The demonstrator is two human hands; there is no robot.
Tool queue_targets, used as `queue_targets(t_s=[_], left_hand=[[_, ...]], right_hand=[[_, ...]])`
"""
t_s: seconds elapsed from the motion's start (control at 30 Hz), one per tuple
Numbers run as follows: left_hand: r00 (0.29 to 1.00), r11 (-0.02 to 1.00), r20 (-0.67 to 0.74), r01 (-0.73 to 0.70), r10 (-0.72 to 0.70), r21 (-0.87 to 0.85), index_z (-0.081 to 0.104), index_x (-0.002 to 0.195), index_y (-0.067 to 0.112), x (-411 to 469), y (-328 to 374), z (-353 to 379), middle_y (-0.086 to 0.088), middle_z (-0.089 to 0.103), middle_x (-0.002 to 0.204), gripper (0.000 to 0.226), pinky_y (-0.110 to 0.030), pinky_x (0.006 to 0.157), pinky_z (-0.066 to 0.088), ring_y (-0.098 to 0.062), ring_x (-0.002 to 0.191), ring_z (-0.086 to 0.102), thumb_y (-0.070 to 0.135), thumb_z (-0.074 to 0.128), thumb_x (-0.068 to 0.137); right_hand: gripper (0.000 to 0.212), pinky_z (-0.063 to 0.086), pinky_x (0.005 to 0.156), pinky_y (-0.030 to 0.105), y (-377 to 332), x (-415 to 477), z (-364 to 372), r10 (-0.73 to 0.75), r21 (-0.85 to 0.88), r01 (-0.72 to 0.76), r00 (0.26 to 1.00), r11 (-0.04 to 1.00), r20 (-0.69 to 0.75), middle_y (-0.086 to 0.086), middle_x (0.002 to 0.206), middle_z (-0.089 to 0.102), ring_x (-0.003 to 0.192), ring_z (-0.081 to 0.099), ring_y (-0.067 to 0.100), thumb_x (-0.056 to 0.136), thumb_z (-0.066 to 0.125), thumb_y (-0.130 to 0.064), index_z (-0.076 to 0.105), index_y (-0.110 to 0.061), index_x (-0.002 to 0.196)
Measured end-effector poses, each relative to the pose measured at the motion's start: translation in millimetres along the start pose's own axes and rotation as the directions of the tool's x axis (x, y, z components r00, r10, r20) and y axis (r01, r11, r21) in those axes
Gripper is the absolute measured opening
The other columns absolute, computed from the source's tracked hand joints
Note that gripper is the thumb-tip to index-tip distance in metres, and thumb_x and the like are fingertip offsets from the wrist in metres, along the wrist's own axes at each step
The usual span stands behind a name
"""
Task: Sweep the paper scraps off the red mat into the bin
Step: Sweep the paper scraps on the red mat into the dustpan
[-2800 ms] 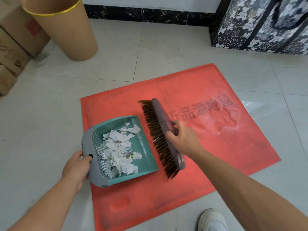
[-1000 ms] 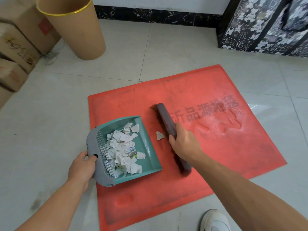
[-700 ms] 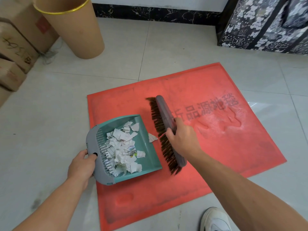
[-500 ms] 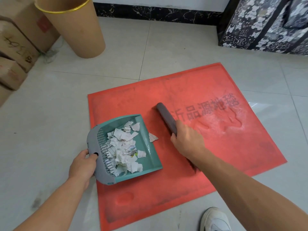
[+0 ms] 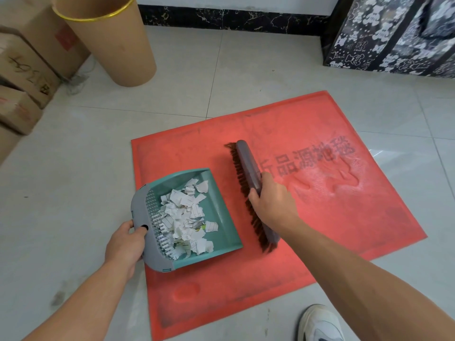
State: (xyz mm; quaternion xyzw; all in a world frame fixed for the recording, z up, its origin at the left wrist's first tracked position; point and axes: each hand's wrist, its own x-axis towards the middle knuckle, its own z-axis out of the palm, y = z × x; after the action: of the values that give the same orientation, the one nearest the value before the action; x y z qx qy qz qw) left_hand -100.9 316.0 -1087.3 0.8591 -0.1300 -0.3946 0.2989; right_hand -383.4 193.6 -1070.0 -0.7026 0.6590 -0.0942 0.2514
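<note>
A red mat [image 5: 320, 217] lies on the tiled floor. On its left part sits a teal dustpan [image 5: 221, 217] with a grey back, and a heap of white paper scraps [image 5: 184, 217] fills it. My left hand [image 5: 125, 244] grips the dustpan's grey back edge. My right hand [image 5: 270, 205] grips the grey back of a brush [image 5: 247, 163] with brown bristles, held just right of the dustpan's mouth, bristles facing the pan. I see no loose scrap on the mat. The tan bin [image 5: 108, 38] with a gold rim stands on the floor at the far left.
Cardboard boxes [image 5: 22, 70] are stacked at the left edge beside the bin. A black patterned bag [image 5: 394, 38] stands at the far right against the wall. My white shoe [image 5: 320, 323] is at the bottom, just off the mat's near edge.
A single scrap lay on the mat by the dustpan's mouth; the brush swung toward the pan with its bristles showing, and the scrap now lies inside. The dustpan has barely moved.
</note>
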Motion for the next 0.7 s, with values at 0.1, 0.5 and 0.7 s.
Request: queue_targets(t_s=[0.1, 0.5, 0.7], left_hand=[[1.0, 1.0, 0.002, 0.011, -0.011, -0.002, 0.059, 0.111, 0.026, -1, -2, 1, -0.007, 0.069, 0.099, 0.021, -0.048, 0.076, 0.058, -0.03, 0.086, 0.067, 0.018, 0.054, 0.092], [0.999, 0.999, 0.011, 0.05, -0.049, -0.02, 0.059, 0.111, 0.018, -2, -2, 8, -0.009, 0.068, 0.1, 0.019, -0.055, 0.081, 0.056, -0.032, 0.088, 0.067, 0.018, 0.055, 0.092], [0.998, 0.999, -0.055, 0.035, -0.035, 0.007, 0.054, 0.112, 0.018, -3, -4, -11, -0.009, 0.065, 0.106, 0.021, -0.053, 0.084, 0.055, -0.031, 0.093, 0.064, 0.023, 0.051, 0.091]], right_hand=[[0.024, 0.044, 0.068, 0.042, -1, -3, 3, -0.035, -0.162, 0.049, 0.996, 0.986, 0.086, 0.015, 0.1, 0.063, 0.093, 0.063, 0.04, 0.091, 0.05, -0.029, 0.041, -0.013, 0.107], [0.036, 0.047, 0.071, 0.039, -34, -20, 10, -0.157, 0.228, 0.079, 0.924, 0.971, 0.35, 0.013, 0.094, 0.064, 0.086, 0.058, 0.035, 0.089, 0.054, -0.035, 0.053, -0.013, 0.117], [0.035, 0.049, 0.07, 0.039, -67, -5, -13, -0.17, 0.223, 0.124, 0.965, 0.967, 0.2, 0.017, 0.098, 0.066, 0.089, 0.06, 0.038, 0.084, 0.052, -0.034, 0.056, -0.015, 0.113]])
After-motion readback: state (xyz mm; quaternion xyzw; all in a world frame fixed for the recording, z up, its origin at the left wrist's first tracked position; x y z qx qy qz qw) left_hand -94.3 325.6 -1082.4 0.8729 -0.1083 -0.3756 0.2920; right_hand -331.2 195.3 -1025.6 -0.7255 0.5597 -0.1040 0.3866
